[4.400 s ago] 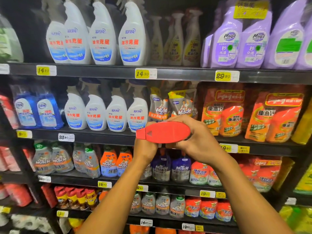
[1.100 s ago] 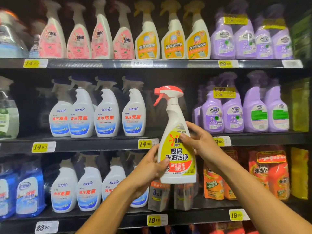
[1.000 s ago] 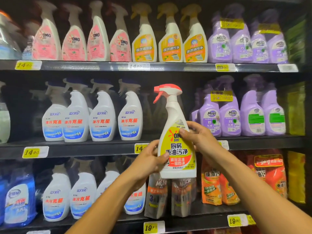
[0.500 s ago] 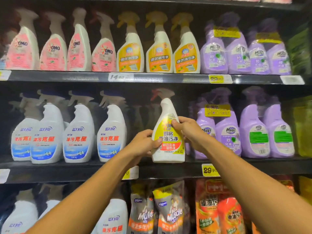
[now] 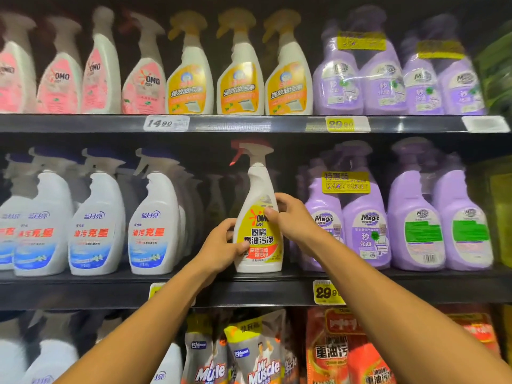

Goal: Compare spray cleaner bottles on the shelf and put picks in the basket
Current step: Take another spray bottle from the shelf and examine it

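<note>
A white OMO spray bottle (image 5: 259, 236) with a yellow label and a red trigger stands upright on the middle shelf (image 5: 249, 293), between the white-and-blue bottles and the purple ones. My left hand (image 5: 221, 249) grips its lower left side, thumb on the label. My right hand (image 5: 291, 217) holds its upper right side, fingers curled over the label's top. No basket is in view.
White bottles with blue labels (image 5: 155, 225) fill the middle shelf to the left, purple Magic bottles (image 5: 365, 225) to the right. The upper shelf carries pink OMO bottles (image 5: 144, 76), yellow-labelled bottles (image 5: 241, 79) and more purple ones. Refill pouches (image 5: 260, 353) hang below.
Both hands have carried the OMO bottle up and forward from in front of the shelf into the gap on the middle shelf, where its base now rests. The view has tilted upward.
</note>
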Available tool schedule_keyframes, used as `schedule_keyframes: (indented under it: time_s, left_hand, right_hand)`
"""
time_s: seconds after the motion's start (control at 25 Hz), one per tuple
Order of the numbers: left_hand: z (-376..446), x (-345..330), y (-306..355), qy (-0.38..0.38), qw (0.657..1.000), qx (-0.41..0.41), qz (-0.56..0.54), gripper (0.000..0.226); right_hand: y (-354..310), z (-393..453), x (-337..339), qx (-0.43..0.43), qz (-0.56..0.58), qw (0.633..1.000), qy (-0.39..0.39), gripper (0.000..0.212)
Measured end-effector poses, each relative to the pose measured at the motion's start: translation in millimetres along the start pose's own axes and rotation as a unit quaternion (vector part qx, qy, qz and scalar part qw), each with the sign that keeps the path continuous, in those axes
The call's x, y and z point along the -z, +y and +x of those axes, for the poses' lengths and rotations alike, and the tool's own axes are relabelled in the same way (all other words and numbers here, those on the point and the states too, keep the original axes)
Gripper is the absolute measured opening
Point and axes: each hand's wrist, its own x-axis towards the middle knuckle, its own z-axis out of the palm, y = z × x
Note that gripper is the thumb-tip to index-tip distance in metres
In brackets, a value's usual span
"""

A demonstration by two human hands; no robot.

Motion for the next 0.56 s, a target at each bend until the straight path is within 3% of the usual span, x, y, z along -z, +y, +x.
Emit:
schedule_keyframes:
  time_s: [0.28,0.56]
  left_hand:
    - [2,-3,-14,-0.027,0.998,0.018,-0.045,0.036]
    - [0,0,-11,-0.081,0.995,0.042,-0.039,0.036]
  right_hand:
    - [6,7,3,0.04,-0.009,0.998,0.042,0.036]
    - [8,10,5,0.073,-0.061,0.993,0.065,0.032]
